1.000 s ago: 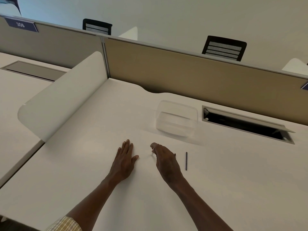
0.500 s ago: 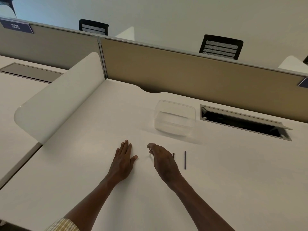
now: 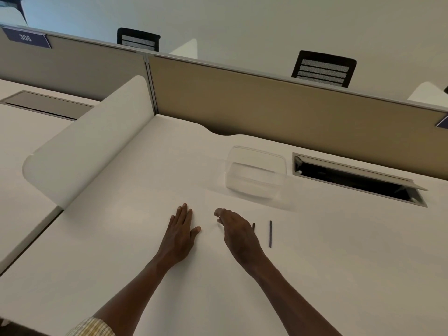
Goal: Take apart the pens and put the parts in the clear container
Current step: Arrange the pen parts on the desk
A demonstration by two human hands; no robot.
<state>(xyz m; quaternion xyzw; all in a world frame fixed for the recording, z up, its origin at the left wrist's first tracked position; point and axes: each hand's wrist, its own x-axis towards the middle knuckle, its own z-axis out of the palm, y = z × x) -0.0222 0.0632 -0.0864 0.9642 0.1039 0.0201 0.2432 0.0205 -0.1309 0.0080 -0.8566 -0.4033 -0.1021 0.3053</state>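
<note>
- Near the clear container [image 3: 255,174], on its near side, right hand [image 3: 236,232] hovers low over desk [image 3: 121,238]; fingers curled down, a tiny glint at thumb and forefinger tips. Looks like a pinch on something small, but can't tell what, or whether anything is really held.
- Left hand [image 3: 180,230] farther from the container, flat on the desk, fingers straight and together, palm down, holding nothing.
- Dark pen [image 3: 270,234] lies on the desk on the container's near side, just beyond the right hand, apart from it, untouched.
- Second dark piece [image 3: 253,226] pokes out at the right hand's edge, between hand and pen; mostly hidden, can't tell whether it's a whole pen or a part.
- Container looks empty, so my guess is the task is early.
- Risks: a small part at the fingertips could slip out and get lost, being hard to spot on the pale desk.
- Open cable slot [image 3: 351,178] sits right beside the container; a part tossed wide or a rolling pen could drop in.
- Clear walls are hard to see; a part could land short of the rim.
</note>
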